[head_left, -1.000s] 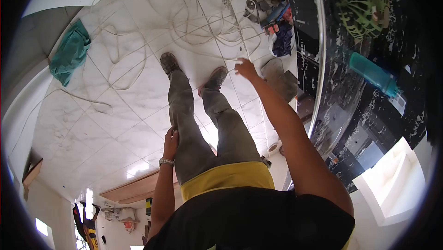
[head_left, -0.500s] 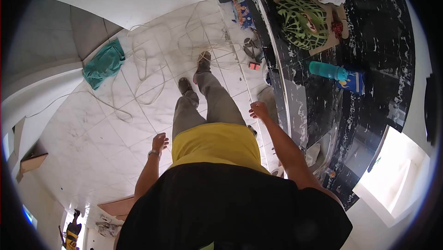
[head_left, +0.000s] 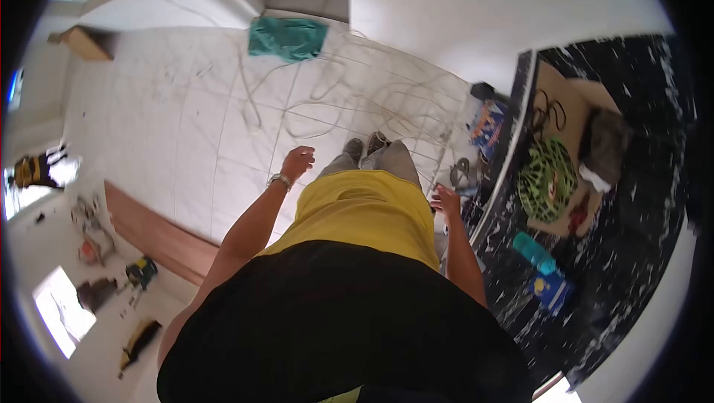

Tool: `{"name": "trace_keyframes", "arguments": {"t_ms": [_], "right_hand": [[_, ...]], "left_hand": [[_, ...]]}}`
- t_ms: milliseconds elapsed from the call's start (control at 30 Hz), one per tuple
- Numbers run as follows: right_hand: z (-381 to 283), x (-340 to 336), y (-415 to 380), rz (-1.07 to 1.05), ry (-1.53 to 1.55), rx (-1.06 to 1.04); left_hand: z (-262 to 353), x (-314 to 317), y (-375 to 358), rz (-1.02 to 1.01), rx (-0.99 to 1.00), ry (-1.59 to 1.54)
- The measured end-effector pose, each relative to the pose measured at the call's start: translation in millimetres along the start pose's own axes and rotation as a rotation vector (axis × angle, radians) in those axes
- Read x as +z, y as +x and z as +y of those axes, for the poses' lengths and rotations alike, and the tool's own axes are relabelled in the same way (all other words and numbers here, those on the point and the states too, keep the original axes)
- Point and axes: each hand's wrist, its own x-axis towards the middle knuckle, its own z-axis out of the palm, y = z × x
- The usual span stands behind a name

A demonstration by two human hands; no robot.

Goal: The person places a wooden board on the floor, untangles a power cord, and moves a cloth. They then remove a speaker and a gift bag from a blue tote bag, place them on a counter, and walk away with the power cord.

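Observation:
My left hand (head_left: 300, 163), with a metal-looking band at the wrist, hangs beside the yellow cloth at my waist (head_left: 361, 198). Its fingers are loosely curled and apart, holding nothing. On the other side my right hand (head_left: 446, 201) hangs near the black marbled counter (head_left: 632, 254), its fingers loose and nothing visible in them. Nearest to it on the counter are a teal bottle (head_left: 534, 253) and a blue packet (head_left: 550, 291). A green mesh bundle (head_left: 548, 182) lies on cardboard farther along.
A pale cord (head_left: 312, 135) loops over the tiled floor (head_left: 178, 120) ahead of my shoes. Beyond it lies a green cloth (head_left: 288, 39) by the wall. Reddish-brown boards (head_left: 152, 232) stand at the left. Sandals (head_left: 460, 172) and a colourful bag (head_left: 487, 124) sit below the counter edge. Another person (head_left: 33, 171) is far left.
My view has turned, so the green cloth is now straight ahead and the counter has swung lower right. My feet are closer together in view. Both hands stay free.

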Motion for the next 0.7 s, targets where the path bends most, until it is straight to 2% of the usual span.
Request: {"name": "trace_keyframes", "arguments": {"t_ms": [67,200,267,300,367,400,467,500,567,633,700], "right_hand": [[-12,-21,14,-0.023,-0.046,0.024],[-40,-58,16,-0.019,-0.103,0.088],[-29,-90,64,-0.098,-0.080,0.161],[-51,-80,51,0.002,-0.178,0.185],[-44,-100,108,-0.147,-0.235,0.224],[-67,-95,104,-0.208,-0.456,0.025],[-120,-62,98,-0.208,-0.465,-0.097],[-141,-39,94,-0.155,-0.259,-0.013],[-178,-1,103,-0.243,-0.220,-0.035],[-207,44,132,-0.345,-0.432,-0.120],[-236,92,157,-0.363,-0.735,-0.181]], "left_hand": [[-22,0,-5,0.073,0.022,0.167],[-33,6,-29,0.178,-0.064,0.042],[-37,9,-44,0.245,-0.156,-0.146],[-46,8,-50,0.258,-0.192,-0.216],[-82,5,-71,0.312,-0.201,-0.215],[-117,0,-79,0.305,-0.184,-0.276],[-148,3,-116,0.441,-0.318,-0.312],[-169,4,-137,0.433,-0.303,-0.365],[-207,19,-168,0.501,-0.425,-0.545],[-215,63,-201,0.752,-0.465,-0.538],[-231,101,-213,0.737,-0.537,-0.706]]}}
